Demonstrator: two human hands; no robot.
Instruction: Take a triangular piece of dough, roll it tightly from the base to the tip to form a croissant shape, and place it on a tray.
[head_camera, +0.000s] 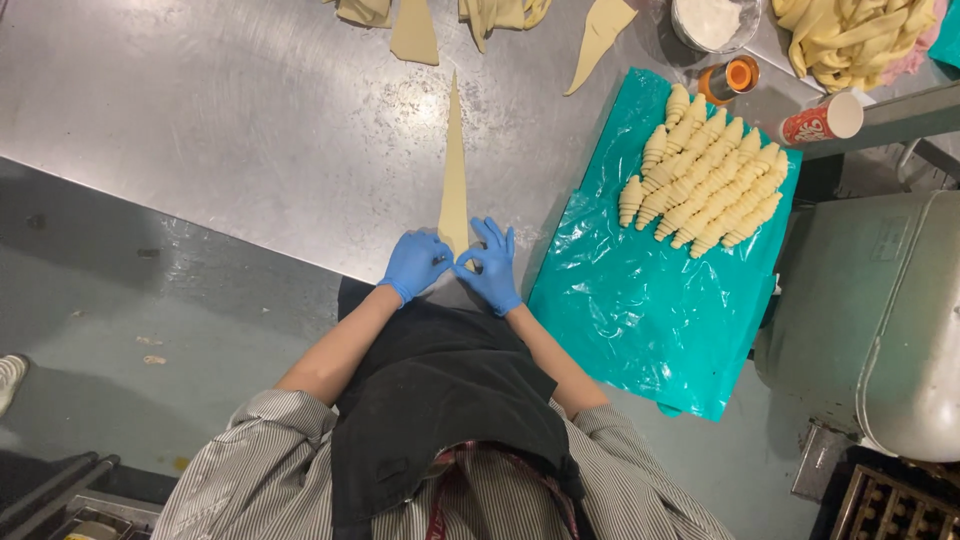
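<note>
Dough triangle (455, 170) lies flat on the steel table (230, 120), its long axis running from the wide base at 6 o'clock, right under the hands, to the thin tip at 12 o'clock. Left hand (415, 264) and right hand (492, 266), both in blue gloves, sit side by side at that base, equally near, fingertips curled down and pinching its corners. Rolled croissants (700, 175) rest in rows on a teal plastic sheet (640, 310) at 3 o'clock.
</note>
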